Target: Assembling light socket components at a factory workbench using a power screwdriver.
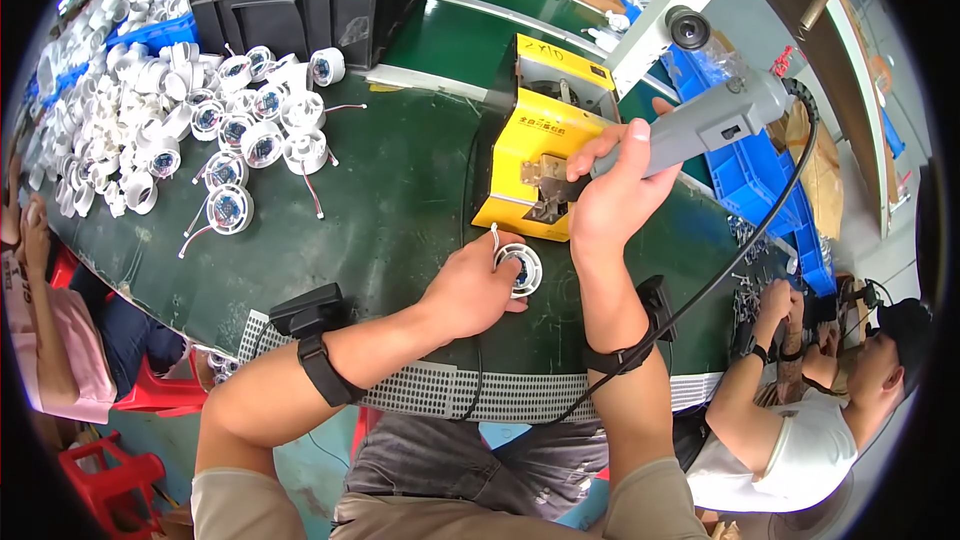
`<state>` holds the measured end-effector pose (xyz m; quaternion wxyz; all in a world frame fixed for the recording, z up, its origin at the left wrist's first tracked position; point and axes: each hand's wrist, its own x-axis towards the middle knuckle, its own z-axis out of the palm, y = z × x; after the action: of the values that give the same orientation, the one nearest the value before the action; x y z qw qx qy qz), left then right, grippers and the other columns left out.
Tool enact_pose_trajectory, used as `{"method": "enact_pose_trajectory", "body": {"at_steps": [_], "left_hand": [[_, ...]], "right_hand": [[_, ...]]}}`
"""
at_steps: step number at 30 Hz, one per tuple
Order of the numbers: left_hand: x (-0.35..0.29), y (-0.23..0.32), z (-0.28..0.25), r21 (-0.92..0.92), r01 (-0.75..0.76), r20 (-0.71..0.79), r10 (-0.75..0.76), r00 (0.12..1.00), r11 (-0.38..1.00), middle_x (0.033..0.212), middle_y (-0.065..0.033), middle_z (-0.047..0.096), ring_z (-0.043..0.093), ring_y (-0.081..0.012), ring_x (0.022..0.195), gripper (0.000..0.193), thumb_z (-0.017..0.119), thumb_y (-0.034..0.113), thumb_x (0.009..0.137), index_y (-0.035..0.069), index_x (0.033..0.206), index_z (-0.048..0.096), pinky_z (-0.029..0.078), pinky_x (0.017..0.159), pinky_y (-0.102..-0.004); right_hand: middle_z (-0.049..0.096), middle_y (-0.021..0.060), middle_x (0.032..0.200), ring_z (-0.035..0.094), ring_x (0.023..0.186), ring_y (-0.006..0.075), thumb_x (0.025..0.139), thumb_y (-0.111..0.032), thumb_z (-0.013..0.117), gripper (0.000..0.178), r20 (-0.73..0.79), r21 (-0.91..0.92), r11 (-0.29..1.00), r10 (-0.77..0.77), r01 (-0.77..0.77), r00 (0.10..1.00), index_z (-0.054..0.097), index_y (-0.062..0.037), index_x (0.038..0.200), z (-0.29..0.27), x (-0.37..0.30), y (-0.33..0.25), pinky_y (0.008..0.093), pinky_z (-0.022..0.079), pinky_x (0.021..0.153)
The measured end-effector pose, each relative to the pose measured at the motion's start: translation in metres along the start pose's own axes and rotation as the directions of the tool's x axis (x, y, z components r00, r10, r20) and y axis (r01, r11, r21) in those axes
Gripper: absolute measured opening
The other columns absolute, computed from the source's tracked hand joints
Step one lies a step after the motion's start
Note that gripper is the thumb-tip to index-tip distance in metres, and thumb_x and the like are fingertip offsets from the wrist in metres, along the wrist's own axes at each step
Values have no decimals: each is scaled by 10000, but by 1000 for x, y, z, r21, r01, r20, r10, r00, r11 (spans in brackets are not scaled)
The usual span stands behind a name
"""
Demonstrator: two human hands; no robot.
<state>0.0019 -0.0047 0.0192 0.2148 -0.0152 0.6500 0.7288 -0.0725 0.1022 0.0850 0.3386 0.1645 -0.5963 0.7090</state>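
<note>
the left hand [470, 285] pinches a white round housing [525, 277] at the green bench [400, 210], just in front of a yellow machine [520, 150] — dark printed characters [541, 127] on its front, handwritten marks [545, 52] on top. the right hand [620, 195] wraps a grey power screwdriver [705, 125], nose near the metal fitting [549, 172].

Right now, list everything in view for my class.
Corded handheld power tool: one, grey, upper right
Boxy metal machine: one, yellow, centre
Round plastic piece with circuit board: one, white, just below machine
Similar round pieces: many, white, left
Plastic housings: many, white, far left
Rectangular plastic crate: one, black, upper left
Plastic bins: several, blue, right
Tabletop: one, green, middle
Plastic stools: at least two, red, lower left
Other people: at least two, pink and white tops, sides
Forearm straps: two, black, forearms
Left hand: one, bare, holding piece
Right hand: one, bare, gripping tool
</note>
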Motion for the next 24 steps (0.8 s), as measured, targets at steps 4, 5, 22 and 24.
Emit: {"method": "enact_pose_trajectory", "body": {"at_steps": [4,5,22,24], "left_hand": [[0,-2,1,-12,-11,-11,11,1000,1000,1139,-142,565,654,-215,924,333,455,79,972,-74,1268,446,601,776,-310],[0,-2,0,-11,-12,-9,12,1000,1000,1139,-142,565,654,-215,924,333,455,79,972,-74,1268,446,601,776,-310],[1,-1,-1,-63,3,-12,-3,1000,998,1133,-120,561,633,-195,974,298,439,92,983,-64,1236,471,600,814,-320],[1,0,0,-68,1,-11,-1,1000,998,1131,-120,560,632,-195,976,302,439,95,984,-68,1237,468,600,815,-320]], "right_hand": [[471,75,615,453,437,153,967,-167,448,377,17,-15,1000,0,0,1000,326,-7,1286,0,-3,-1,290,399,414],[471,75,617,454,441,152,967,-165,448,379,50,-6,1000,-13,14,999,323,-7,1288,-2,-4,0,290,401,414],[453,73,678,461,474,147,974,-232,449,455,181,132,978,135,-160,974,277,-32,1344,-22,-55,-24,287,421,434],[456,69,665,466,472,148,969,-228,461,452,171,134,976,150,-174,974,286,-32,1336,-21,-57,-21,289,429,440]]}}
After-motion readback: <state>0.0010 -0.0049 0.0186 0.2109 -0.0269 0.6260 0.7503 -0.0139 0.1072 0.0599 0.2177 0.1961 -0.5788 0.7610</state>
